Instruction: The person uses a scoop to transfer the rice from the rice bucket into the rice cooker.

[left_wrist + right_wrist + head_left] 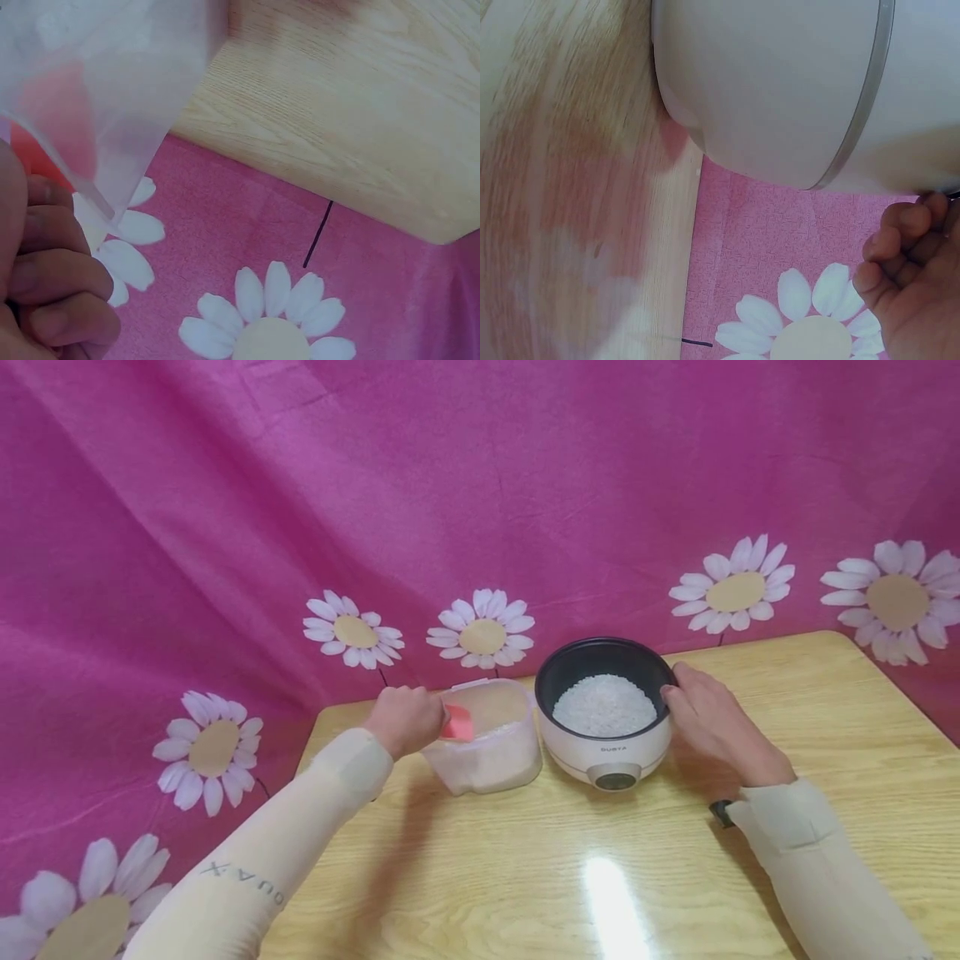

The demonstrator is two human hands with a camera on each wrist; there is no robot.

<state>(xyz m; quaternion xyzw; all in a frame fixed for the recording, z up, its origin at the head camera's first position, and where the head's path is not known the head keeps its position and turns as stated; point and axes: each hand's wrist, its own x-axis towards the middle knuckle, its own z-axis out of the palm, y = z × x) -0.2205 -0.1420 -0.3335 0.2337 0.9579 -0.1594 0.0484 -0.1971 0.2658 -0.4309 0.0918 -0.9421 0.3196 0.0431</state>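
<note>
Pink scoop (460,724) partly inside rice container (491,768).
Long axis roughly crosswise, pointing right; left hand (407,720) fingers curled round it, right hand (708,714) fingers gripping rice cooker (566,739) rim.

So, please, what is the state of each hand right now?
Left hand: closed, holding the scoop.
Right hand: closed, holding the cooker at its side.

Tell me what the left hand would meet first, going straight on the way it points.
Most likely the tub: its edge lies just ahead of the left hand, which holds the scoop. Depth is unclear, so the knuckles might clear it.
</note>
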